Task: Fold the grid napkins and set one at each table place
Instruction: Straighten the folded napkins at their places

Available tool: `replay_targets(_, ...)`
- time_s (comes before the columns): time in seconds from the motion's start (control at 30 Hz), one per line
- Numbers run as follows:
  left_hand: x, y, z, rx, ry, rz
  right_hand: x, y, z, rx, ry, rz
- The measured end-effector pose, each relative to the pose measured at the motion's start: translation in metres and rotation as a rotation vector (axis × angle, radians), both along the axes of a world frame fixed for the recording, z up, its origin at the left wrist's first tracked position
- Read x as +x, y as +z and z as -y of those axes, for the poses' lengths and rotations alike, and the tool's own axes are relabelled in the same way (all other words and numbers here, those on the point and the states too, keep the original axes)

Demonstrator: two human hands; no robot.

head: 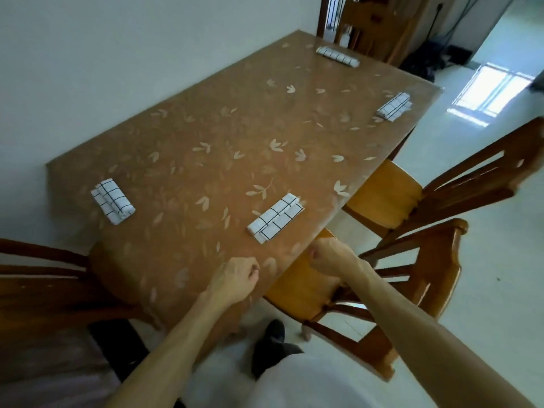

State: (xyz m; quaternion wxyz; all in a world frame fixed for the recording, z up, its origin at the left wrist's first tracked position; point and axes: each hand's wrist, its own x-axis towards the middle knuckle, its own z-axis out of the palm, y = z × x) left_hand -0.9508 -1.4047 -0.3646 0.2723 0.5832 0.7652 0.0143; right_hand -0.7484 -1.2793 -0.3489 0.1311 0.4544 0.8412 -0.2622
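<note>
Table [235, 136]: four folded grid napkins lie on its leaf-patterned cover.
Napkins: nearest napkin [275, 217] by the right edge; others [113, 200], [394, 107], [338, 56] at further places.
Left hand [234, 278]: loosely curled, empty, over the near corner.
Right hand [331, 256]: clenched, empty, just off the near edge.

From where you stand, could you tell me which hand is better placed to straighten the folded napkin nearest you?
Probably the right hand. It hangs, loosely closed and empty, at the table edge just below the nearest napkin. The left hand, also empty, sits further back and to the side.
</note>
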Motion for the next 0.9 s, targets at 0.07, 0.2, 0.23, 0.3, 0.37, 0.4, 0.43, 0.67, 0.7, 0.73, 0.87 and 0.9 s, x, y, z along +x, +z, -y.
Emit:
replay_targets(0.07,0.013,0.010,0.023,-0.001,0.033,0.040,0.023,0.012,0.027,0.021,0.002,-0.002)
replay_targets(0.2,0.043,0.041,0.050,-0.007,-0.008,-0.012,0.066,0.031,0.061,0.057,-0.038,0.006)
replay_targets(0.23,0.050,0.046,0.054,-0.013,-0.013,-0.022,0.075,0.038,0.068,0.058,-0.048,-0.001)
replay_targets(0.3,0.063,0.056,0.056,-0.011,-0.015,-0.033,0.092,0.053,0.077,0.058,-0.081,-0.033)
replay_targets(0.37,0.078,0.067,0.052,0.014,-0.026,-0.024,0.109,0.066,0.079,0.074,-0.095,-0.062)
replay_targets(0.4,0.086,0.074,0.050,0.029,-0.033,-0.009,0.116,0.073,0.079,0.081,-0.100,-0.072)
replay_targets(0.43,0.095,0.080,0.046,0.044,-0.033,0.008,0.124,0.080,0.078,0.087,-0.110,-0.084)
replay_targets(0.67,0.166,0.113,-0.004,0.090,-0.093,0.026,0.191,0.104,0.032,0.110,-0.172,-0.158)
replay_targets(0.7,0.179,0.116,-0.016,0.087,-0.103,0.024,0.204,0.106,0.020,0.112,-0.175,-0.158)
replay_targets(0.73,0.192,0.118,-0.029,0.083,-0.112,0.020,0.217,0.106,0.008,0.113,-0.174,-0.158)
replay_targets(0.87,0.251,0.128,-0.088,0.057,-0.113,0.017,0.279,0.117,-0.045,0.121,-0.154,-0.149)
replay_targets(0.9,0.266,0.129,-0.103,0.048,-0.107,0.028,0.296,0.120,-0.058,0.121,-0.154,-0.156)
